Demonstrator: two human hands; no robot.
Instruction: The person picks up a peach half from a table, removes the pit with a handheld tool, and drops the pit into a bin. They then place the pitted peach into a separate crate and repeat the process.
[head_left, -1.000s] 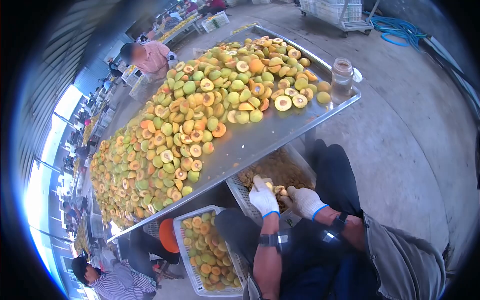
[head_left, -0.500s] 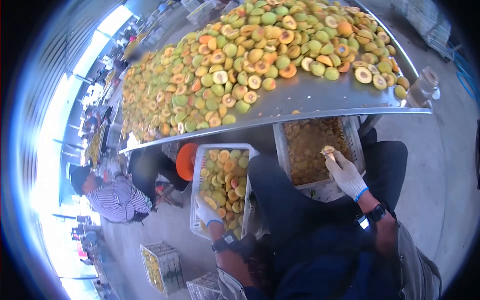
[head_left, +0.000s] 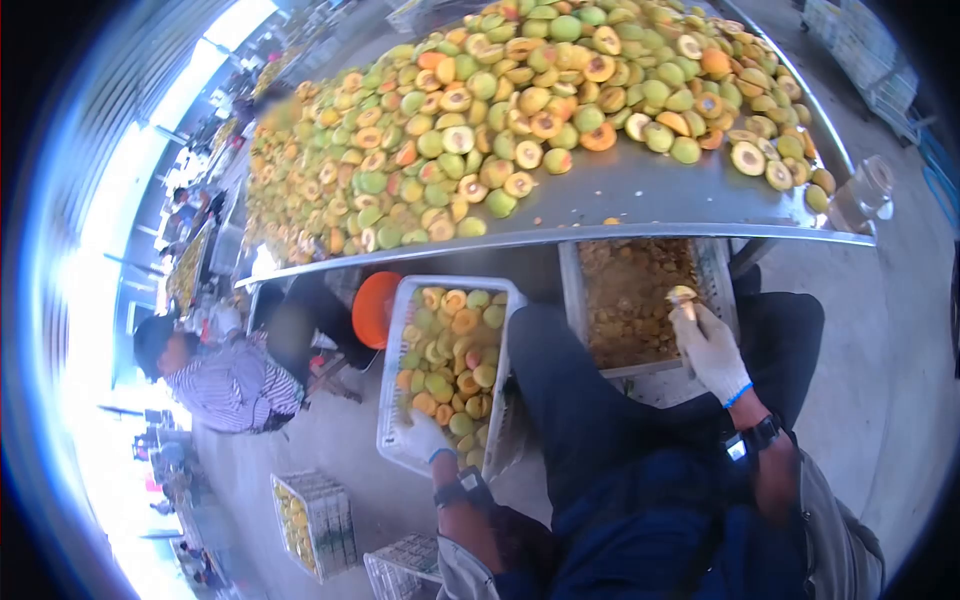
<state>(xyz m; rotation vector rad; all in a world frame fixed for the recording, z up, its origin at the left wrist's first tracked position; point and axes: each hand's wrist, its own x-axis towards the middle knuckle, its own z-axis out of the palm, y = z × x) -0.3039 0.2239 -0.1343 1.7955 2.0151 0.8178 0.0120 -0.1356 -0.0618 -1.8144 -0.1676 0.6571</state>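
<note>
My left hand (head_left: 424, 438), in a white knit glove, is over the near left edge of a white plastic basket (head_left: 393, 390) of halved apricot-like fruit (head_left: 465, 350). Its fingers look loosely apart, with no fruit visible in them, though the fingertips are partly blurred. My right hand (head_left: 712, 352), also gloved, is closed around a small short tool (head_left: 683, 296) with a pale yellowish end pointing up. It is held above the right side of a crate (head_left: 580, 320) containing brown, wet-looking scraps (head_left: 638, 300).
A metal table (head_left: 660, 200) heaped with halved fruit (head_left: 500, 110) spans the front; a clear jar (head_left: 862, 192) stands at its right corner. An orange bucket (head_left: 375, 310) is behind the basket. A person in a striped shirt (head_left: 235, 385) sits left, near a fruit crate (head_left: 318, 525).
My left hand has drawn down along the basket's edge, and the fruit half by its fingers no longer shows there. My right hand still grips the tool, and the camera view has shifted slightly.
</note>
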